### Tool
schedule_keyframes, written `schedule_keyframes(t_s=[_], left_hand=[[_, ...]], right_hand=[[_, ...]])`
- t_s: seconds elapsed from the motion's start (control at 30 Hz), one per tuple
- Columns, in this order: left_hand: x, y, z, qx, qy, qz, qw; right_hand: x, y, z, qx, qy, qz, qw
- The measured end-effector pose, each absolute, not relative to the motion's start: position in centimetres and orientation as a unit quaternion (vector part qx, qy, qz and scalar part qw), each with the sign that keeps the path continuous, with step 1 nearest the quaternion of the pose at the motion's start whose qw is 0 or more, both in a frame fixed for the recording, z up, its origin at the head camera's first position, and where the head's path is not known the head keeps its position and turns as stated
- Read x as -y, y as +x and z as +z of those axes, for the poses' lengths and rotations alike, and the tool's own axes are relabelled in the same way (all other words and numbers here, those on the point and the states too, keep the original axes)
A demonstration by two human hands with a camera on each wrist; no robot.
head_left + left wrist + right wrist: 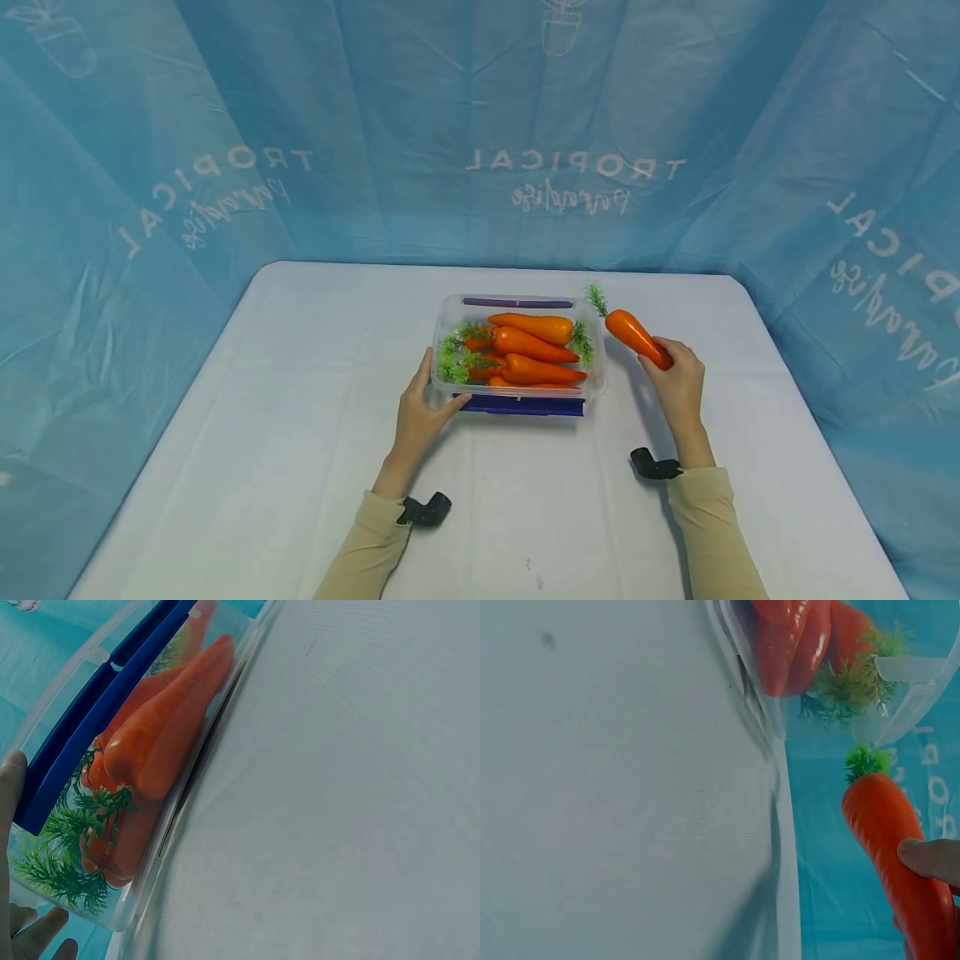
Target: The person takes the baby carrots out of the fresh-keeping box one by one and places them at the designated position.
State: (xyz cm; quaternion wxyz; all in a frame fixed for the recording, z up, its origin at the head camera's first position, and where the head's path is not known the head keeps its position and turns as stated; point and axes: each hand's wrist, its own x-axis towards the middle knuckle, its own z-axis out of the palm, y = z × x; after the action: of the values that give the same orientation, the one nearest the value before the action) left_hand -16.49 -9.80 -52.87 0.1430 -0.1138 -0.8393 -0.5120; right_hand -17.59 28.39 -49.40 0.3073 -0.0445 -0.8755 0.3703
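Note:
A clear plastic container [444, 312] with blue side clips stands on the table, holding several orange carrots [536, 342] with green leafy tops. At its front left corner my left hand [420, 414] grips it, thumb by the front clip [105, 712] and fingers along the left wall. To the right of the container, my right hand [678, 375] pinches another carrot [632, 331] near its tapered end. That carrot's leafy top [866, 763] points toward the container and sits just beside its right wall. The tips of some fingers on both hands are hidden.
A white cloth covers the table [315, 350]. Blue printed curtains [450, 108] hang behind it and along both sides. Each wrist carries a small black camera [427, 510].

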Motion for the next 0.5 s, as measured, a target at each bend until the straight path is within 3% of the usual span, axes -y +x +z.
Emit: schedule_keyframes(t_s=[0.5], left_hand=[[9.83,-16.5,-53.17,0.84,-0.11,-0.509,0.15]], right_hand=[[-28.82,-17.77,-50.3,0.887,-0.043,0.358,0.289]])
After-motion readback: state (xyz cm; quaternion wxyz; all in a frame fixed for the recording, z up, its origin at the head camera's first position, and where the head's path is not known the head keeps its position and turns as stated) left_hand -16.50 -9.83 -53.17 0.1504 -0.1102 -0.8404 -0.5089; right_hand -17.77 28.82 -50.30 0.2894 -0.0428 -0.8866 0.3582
